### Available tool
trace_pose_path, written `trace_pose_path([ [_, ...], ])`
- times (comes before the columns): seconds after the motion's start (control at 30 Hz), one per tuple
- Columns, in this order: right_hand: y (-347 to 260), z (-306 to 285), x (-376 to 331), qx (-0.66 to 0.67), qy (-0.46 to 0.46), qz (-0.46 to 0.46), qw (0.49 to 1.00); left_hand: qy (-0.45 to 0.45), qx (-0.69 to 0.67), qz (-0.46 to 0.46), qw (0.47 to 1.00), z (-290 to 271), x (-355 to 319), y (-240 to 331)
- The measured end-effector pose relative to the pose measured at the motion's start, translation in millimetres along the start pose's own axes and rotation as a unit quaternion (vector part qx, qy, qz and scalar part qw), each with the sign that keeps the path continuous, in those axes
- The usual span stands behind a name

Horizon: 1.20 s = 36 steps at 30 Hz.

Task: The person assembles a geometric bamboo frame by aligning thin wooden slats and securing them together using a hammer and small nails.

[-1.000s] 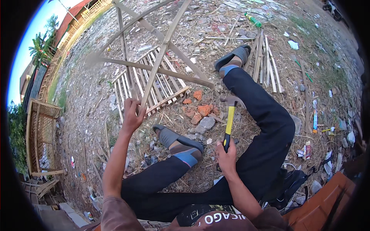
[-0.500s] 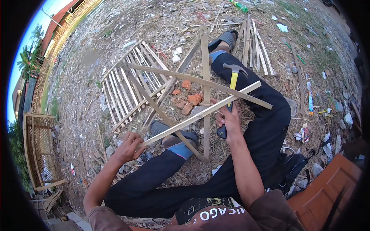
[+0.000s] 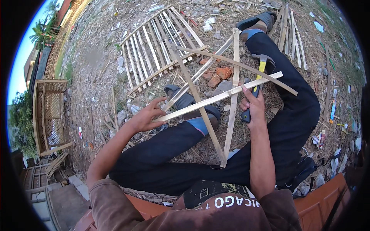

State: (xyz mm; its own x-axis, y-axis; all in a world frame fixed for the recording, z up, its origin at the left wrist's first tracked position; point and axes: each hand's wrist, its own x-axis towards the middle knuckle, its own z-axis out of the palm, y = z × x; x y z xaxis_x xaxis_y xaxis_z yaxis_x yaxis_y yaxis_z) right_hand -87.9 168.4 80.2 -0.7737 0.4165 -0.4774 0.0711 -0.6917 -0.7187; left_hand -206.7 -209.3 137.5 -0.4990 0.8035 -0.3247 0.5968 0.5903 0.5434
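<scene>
A pale wooden slat [image 3: 216, 100] lies slantwise across a star-like frame of crossed slats [image 3: 234, 92] between my legs. My left hand [image 3: 145, 116] is at the slat's left end, thumb below it and fingers above, the forefinger lifted away. My right hand [image 3: 254, 106] is wrapped round the dark grip of a claw hammer [image 3: 261, 69] with a yellow shaft, its head pointing away from me. The right thumb and fingertips also touch the slat near its right end. The hammer shaft passes behind the slat.
A slatted panel [image 3: 157, 66] lies on the littered ground beyond my left foot. Brick pieces [image 3: 223, 73] and a grey stone [image 3: 222, 87] sit inside the frame. More loose slats [image 3: 296, 42] lie past my right foot. A lattice bamboo frame [image 3: 36, 115] stands far left.
My view has shifted, so the scene sits further right. The left hand's fingers have loosened and spread at the slat's end. My right hand keeps the hammer and stays by the slat.
</scene>
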Motion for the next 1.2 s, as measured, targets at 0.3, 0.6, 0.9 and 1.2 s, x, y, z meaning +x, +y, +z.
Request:
trace_pose_path([
  [0.3,3,10,5,0.0,-0.031,0.013,0.999,0.058,-0.323,-0.21,0.921,8,12,12],
  [0.6,-4,45,13,0.003,-0.11,0.041,0.993,0.069,-0.518,-0.227,0.822,-9,70,2],
  [0.9,6,65,13,0.056,-0.107,0.043,0.992,0.165,-0.459,-0.243,0.838,-5,77,-2],
  [1.2,14,50,7,0.059,-0.086,0.063,0.993,0.231,-0.433,-0.27,0.828,-21,68,-9],
])
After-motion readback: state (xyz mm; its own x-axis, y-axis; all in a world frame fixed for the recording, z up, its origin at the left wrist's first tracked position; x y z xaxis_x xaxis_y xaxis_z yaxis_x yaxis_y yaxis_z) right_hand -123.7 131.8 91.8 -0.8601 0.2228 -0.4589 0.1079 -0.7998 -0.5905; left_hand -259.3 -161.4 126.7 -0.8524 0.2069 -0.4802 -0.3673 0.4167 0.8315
